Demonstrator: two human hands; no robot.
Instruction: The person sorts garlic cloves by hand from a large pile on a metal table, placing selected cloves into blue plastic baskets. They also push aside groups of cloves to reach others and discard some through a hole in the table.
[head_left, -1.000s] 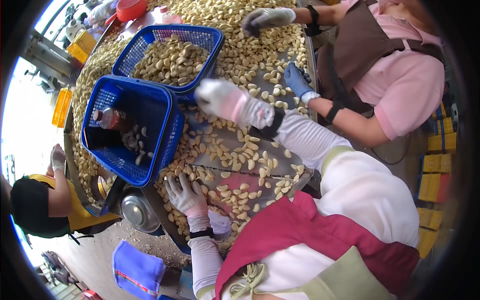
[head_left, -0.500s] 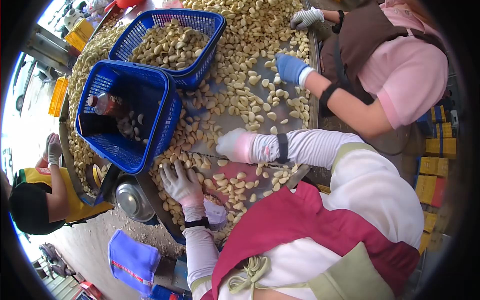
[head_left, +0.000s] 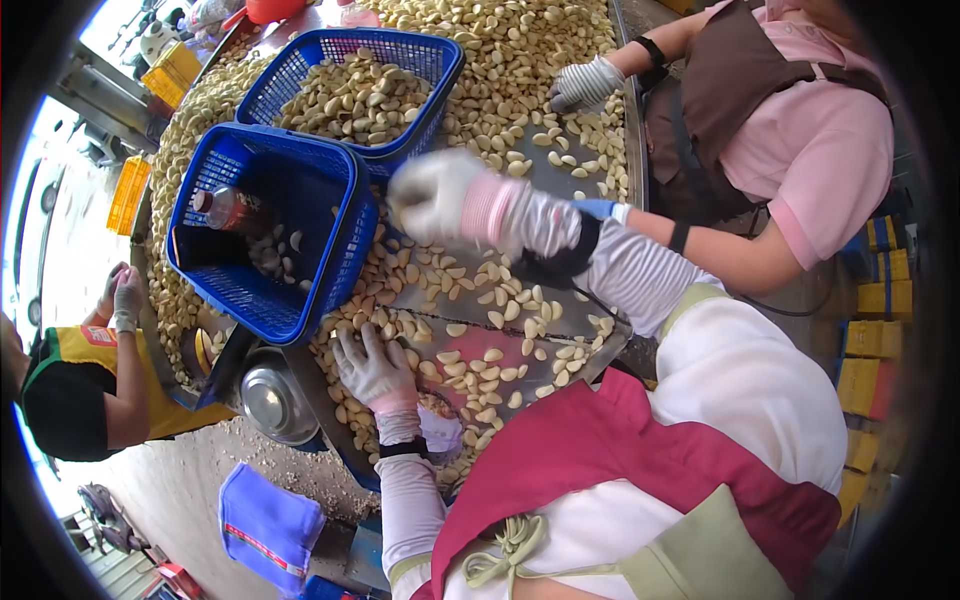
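Sorting peeled garlic cloves (head_left: 470, 290) on a metal table (head_left: 560, 165), seen from the head camera. Left hand (head_left: 372, 368), gloved, lies flat on the cloves at the near table edge, fingers spread, palm down, nothing pinched. Right hand (head_left: 432, 192), gloved, is raised above the table just beside the rim of the near blue basket (head_left: 345, 250); it's motion-blurred, fingers look curled inward, can't tell whether it holds any cloves.

Near blue basket is mostly bare inside: a plastic bottle (head_left: 228, 208) lies against its far wall, a few cloves on the bottom. Far blue basket (head_left: 440, 75) touches it and is filled with cloves.

Loose cloves cover the table between the two hands and pile thicker toward the far end.

Co-worker in a pink shirt (head_left: 820, 150) on the right: one light gloved hand (head_left: 583, 84) on the cloves, the other in a blue glove (head_left: 596, 207), mostly hidden behind the right forearm. Another person in a yellow vest (head_left: 100, 350) stands at the left edge, gloved hand (head_left: 127, 297) up by the table rim. A steel bowl (head_left: 270, 400) sits below the table edge, near the left hand.
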